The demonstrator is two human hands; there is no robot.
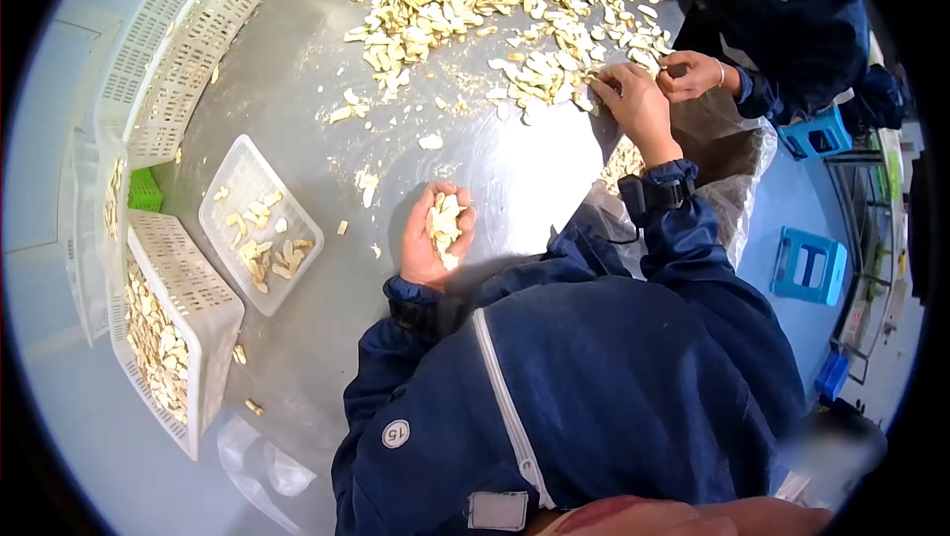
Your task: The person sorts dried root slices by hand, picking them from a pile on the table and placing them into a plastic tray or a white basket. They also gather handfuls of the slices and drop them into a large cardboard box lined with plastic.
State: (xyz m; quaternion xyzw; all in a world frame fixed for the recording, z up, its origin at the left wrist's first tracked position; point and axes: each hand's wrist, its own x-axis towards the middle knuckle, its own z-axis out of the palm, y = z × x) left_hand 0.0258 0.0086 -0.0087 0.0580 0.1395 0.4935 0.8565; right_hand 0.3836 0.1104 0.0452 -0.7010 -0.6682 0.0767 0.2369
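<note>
My left hand (427, 239) is palm up near the table's front edge, its fingers curled round a small handful of pale dried slices (444, 225). My right hand (638, 108) reaches out to the near right edge of a big heap of the same slices (445, 6). Its fingers are bent and the thumb is drawn in towards them; what lies between the tips, if anything, is too small to make out. Close beside it is a co-worker's hand (690, 77), also at the heap's edge.
A shallow white tray (220, 214) with some slices lies on the metal table (327, 155). White perforated baskets (188, 274) line the left edge, one full of slices. A plastic-lined container (732, 170) stands below my right arm. Blue stools (809, 266) are on the floor at right.
</note>
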